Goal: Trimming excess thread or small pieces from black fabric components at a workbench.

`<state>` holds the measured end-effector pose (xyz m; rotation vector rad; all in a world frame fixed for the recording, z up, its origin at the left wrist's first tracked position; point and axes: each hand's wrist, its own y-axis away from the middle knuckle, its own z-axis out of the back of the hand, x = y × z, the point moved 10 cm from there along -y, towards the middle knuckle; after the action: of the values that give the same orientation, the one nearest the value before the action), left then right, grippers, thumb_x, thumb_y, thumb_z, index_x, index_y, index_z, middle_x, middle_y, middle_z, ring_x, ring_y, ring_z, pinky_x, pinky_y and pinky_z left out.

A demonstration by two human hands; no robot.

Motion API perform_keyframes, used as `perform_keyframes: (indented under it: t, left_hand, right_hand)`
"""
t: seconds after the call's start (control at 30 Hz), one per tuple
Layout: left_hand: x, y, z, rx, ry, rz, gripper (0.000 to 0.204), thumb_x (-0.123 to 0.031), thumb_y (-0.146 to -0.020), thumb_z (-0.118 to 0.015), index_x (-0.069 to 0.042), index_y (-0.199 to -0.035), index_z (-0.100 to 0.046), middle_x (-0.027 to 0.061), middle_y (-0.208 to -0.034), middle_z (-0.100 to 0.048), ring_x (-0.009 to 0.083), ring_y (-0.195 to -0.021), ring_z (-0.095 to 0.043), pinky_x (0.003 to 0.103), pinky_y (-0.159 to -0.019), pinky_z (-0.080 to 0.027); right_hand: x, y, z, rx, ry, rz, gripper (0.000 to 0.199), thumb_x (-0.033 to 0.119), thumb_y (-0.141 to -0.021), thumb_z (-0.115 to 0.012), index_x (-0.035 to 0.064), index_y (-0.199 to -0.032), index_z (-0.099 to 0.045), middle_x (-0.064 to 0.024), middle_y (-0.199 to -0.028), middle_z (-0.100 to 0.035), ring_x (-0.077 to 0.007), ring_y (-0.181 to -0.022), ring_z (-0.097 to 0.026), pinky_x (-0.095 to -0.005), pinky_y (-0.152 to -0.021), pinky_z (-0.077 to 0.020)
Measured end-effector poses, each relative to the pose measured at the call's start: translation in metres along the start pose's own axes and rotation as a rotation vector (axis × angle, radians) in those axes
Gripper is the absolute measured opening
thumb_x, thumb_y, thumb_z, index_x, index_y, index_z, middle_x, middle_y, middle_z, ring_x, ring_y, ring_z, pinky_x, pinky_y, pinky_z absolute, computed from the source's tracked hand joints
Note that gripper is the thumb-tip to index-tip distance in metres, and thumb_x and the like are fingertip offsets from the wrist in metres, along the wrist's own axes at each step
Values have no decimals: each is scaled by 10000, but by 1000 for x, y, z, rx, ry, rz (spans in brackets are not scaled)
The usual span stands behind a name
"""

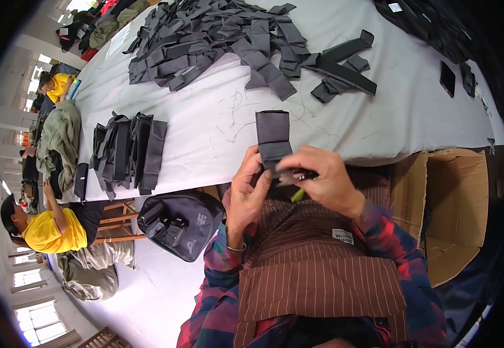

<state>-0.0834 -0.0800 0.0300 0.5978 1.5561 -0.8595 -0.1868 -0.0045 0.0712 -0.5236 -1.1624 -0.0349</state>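
My left hand [246,188] pinches the lower end of a dark grey folded fabric piece [273,126], whose flat upper part lies over the table's near edge. Close against it, my right hand [321,180] is closed around a small dark tool with a yellow-green end [298,195]; motion blur hides its exact kind. The right fingertips meet the fabric just above my left thumb. Beyond both hands spreads a large loose heap of similar dark grey fabric pieces [205,43]. A neater stack of them [129,152] stands to the left, and several more [345,69] lie crossed at the right.
Loose threads [237,110] litter the white-covered table [200,124]. A phone [447,79] and black fabric [432,26] lie far right. An open cardboard box [455,203] stands beside me. At left are a black bag [200,226] holding dark pieces and a person in yellow [60,229].
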Motion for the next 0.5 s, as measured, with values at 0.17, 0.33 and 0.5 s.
perform_keyframes:
  t: [0.17, 0.33, 0.5]
  left_hand:
    - [24, 2, -7, -4, 382, 234, 512, -351, -950, -509, 38, -1281, -480, 92, -1134, -588, 171, -1001, -591, 290, -910, -465]
    - [32, 4, -12, -104, 614, 297, 316, -138, -937, -525, 27, -1207, -531, 59, -1049, -628, 121, -943, -598, 273, -848, -484]
    - [31, 4, -5, -91, 435, 309, 294, -26, -882, -603, 12, -1170, -556, 38, -1029, -619, 87, -913, -575, 238, -827, -465]
  right_hand:
    - [12, 10, -4, -85, 221, 207, 393, -112, -559, -618, 113, -872, -695, -24, -665, -498, -188, -583, -547, -296, -506, -416]
    - [10, 11, -13, 6, 233, 267, 356, -84, -571, -657, 114, -864, -692, -21, -684, -529, -197, -595, -563, -312, -522, -425]
    - [1, 3, 2, 98, -7, 7, 209, 109, -720, -735, 94, -918, -668, -56, -836, -644, -256, -700, -615, -334, -628, -469]
